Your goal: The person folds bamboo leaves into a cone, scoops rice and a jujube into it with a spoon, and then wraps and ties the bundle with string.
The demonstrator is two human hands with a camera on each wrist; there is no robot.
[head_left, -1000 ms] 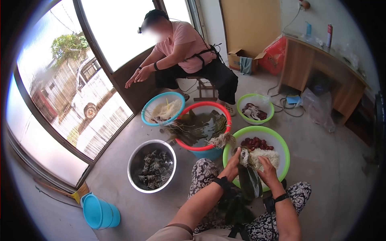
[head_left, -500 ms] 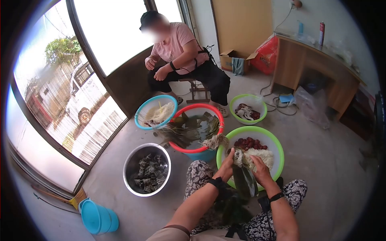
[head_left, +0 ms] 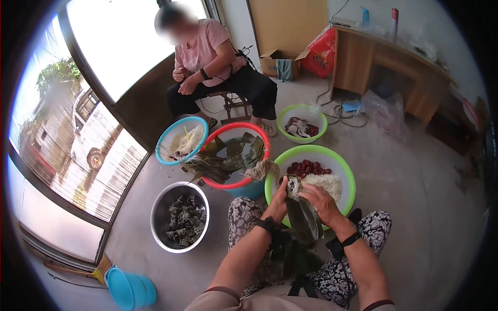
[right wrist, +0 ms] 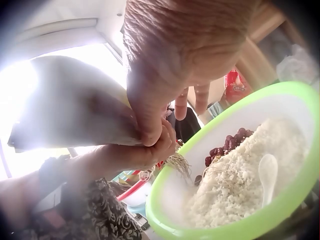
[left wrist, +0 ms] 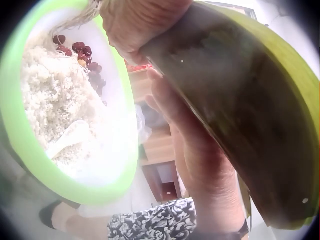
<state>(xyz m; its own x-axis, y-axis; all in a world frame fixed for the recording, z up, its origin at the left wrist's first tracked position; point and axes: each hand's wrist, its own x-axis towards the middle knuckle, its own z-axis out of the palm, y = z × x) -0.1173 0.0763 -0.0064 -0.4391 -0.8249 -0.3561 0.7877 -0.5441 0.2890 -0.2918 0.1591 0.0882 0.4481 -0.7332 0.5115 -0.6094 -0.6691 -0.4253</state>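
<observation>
We noted the right hand (head_left: 322, 203) closer in to the left hand (head_left: 276, 205) than a second ago, its fingers loosely spread, thumb against the long, glossy, dark-green leaf (head_left: 305, 220). The left hand gripped that leaf's upper end, where white, grainy filling (head_left: 293, 188) showed. The leaf sat between both hands at the near side of a round white basin with a lime-green rim (head_left: 352, 189); its height above it was unclear. We read the shift as filling giving way to firming or closing; we saw no string round it, unlike the dark tied bundles (head_left: 187, 220) in the silvery metal bowl (head_left: 168, 201)
</observation>
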